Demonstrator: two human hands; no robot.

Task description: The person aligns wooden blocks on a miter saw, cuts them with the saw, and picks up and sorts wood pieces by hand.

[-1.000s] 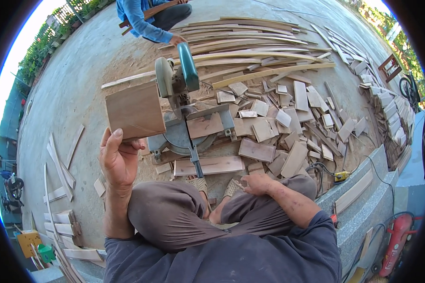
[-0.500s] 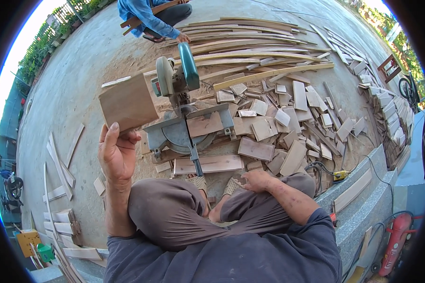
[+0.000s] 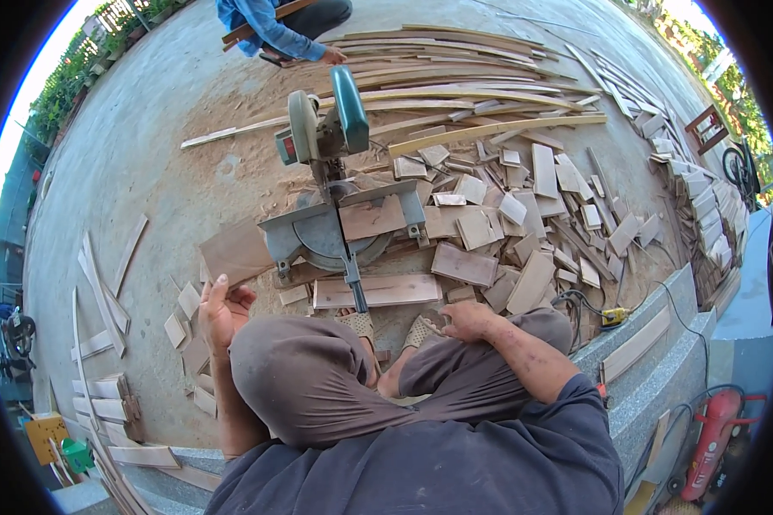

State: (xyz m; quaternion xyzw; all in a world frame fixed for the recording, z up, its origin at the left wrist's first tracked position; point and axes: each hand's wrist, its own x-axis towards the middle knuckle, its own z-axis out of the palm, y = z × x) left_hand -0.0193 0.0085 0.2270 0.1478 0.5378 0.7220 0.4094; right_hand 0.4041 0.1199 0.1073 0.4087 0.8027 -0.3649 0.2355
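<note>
My left hand (image 3: 224,316) pinches the near edge of a flat, squarish wooden board (image 3: 236,249) between thumb and fingers. That board lies low, just left of a miter saw (image 3: 318,236), with its right side beside the saw's base. The saw's green-topped head (image 3: 349,112) is raised. A wooden piece (image 3: 372,218) rests against the saw's fence, across the slot. By my raised knee, my right hand (image 3: 468,323) hangs loosely with fingers apart and nothing in them. Just ahead of it lies a long board (image 3: 378,292) on the ground, in front of the saw.
Wood offcuts (image 3: 489,215) are heaped right of the saw, with long strips (image 3: 472,86) beyond. A co-worker in a blue sleeve (image 3: 279,34) crouches behind the saw, one hand near its head. Narrow strips (image 3: 103,300) lie left. A yellow power tool (image 3: 614,317) and red cylinder (image 3: 713,442) are at right.
My left hand has lowered the wooden board from in front of the saw head down beside its base. The co-worker's hand has shifted slightly; my right hand stays by my knee.
</note>
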